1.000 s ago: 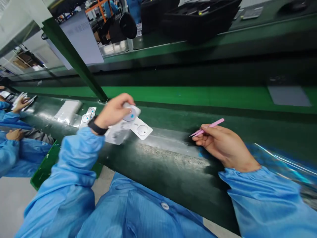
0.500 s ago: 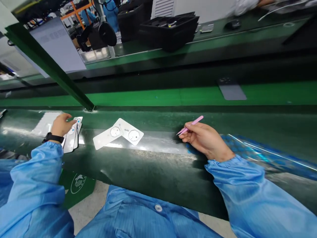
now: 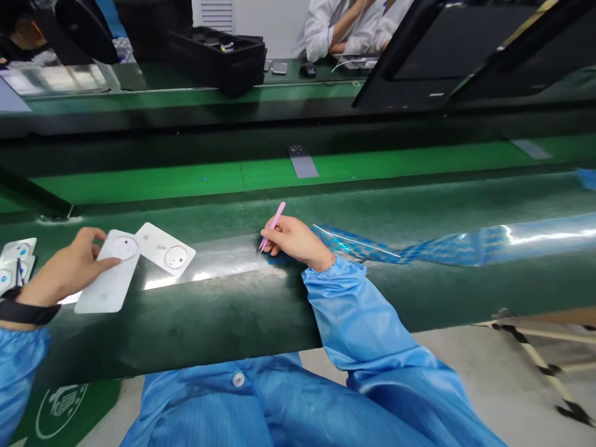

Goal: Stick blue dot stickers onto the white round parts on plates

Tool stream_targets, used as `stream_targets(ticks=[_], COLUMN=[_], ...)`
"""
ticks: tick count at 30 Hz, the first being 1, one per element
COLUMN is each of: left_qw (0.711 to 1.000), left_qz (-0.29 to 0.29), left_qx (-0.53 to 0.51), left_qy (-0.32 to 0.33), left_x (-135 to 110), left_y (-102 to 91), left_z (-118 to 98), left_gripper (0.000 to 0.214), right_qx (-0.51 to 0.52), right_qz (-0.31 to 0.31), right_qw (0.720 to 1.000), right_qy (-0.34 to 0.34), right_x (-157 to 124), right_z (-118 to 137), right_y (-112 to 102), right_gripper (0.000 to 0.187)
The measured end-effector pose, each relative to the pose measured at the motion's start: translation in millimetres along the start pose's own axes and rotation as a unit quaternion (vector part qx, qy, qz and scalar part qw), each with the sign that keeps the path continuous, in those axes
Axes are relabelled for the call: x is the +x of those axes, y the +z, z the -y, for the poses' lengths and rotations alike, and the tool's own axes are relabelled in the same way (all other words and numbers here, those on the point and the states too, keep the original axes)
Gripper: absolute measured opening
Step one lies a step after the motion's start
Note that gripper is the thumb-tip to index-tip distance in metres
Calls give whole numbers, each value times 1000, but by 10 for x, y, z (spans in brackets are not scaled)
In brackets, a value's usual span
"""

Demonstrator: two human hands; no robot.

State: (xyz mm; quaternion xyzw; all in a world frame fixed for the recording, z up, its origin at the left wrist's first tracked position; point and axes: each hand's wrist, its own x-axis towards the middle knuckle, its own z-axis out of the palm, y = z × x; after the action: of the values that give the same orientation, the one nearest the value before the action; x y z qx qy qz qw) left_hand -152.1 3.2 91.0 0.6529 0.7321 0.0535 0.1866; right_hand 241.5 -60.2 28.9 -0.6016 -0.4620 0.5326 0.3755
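Observation:
My left hand [image 3: 69,266] grips a white phone back cover [image 3: 105,288] by its edge, thumb on the face and fingers behind. The cover has a round camera area at its top. A second white back cover [image 3: 156,239] lies flat just to the right, its round area turned toward me. Further left, partly behind my left hand, are several white covers [image 3: 21,249] with blue dots. My right hand [image 3: 300,241] is closed around pink tweezers [image 3: 278,217], tips pointing down near the bench. Beside its wrist begins a blue patterned film strip [image 3: 447,245].
A clear shiny strip [image 3: 228,257] runs along the green bench [image 3: 223,316]. On the bright green belt behind lie grey phone-shaped plates [image 3: 305,164]. Beyond stand a black bin [image 3: 223,62], a computer mouse [image 3: 308,69] and dark monitors [image 3: 428,56]. A person in white sleeves [image 3: 321,31] sits opposite.
My left hand has left the stack at the left and taken hold of one of the two middle covers. The view has swung right. The tweezers stay in my right hand, now more upright.

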Motion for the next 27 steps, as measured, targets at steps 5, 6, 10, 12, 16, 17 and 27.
stream_targets(ticks=[5, 6, 10, 12, 16, 17, 27], left_qw=[984, 974, 941, 942, 961, 964, 934], left_qz=[24, 36, 128, 142, 144, 146, 114], left_qx=[-176, -223, -284, -248, -101, -64, 62], left_qy=[0, 30, 131, 177, 213, 215, 333], left_x=[-444, -514, -633, -636, -662, -674, -642], left_y=[-16, 77, 686, 984, 1246, 1252, 1287], left_z=[-422, -519, -888, -1057, -1297, -1327, -1344], left_gripper=[75, 76, 67, 63, 67, 69, 61], right_qx=[-46, -46, -26, -17, -41, -49, -41], right_qz=[26, 28, 13, 10, 12, 15, 10], right_qw=[998, 998, 999, 1000, 999, 999, 999], right_qy=[19, 25, 27, 19, 17, 16, 13], right_x=[4, 16, 69, 83, 81, 79, 88], right_z=[-1, -8, -56, -75, -74, -70, -100], right_y=[-179, -205, -230, -220, -210, -210, -215], right_gripper=[24, 25, 24, 23, 23, 23, 21])
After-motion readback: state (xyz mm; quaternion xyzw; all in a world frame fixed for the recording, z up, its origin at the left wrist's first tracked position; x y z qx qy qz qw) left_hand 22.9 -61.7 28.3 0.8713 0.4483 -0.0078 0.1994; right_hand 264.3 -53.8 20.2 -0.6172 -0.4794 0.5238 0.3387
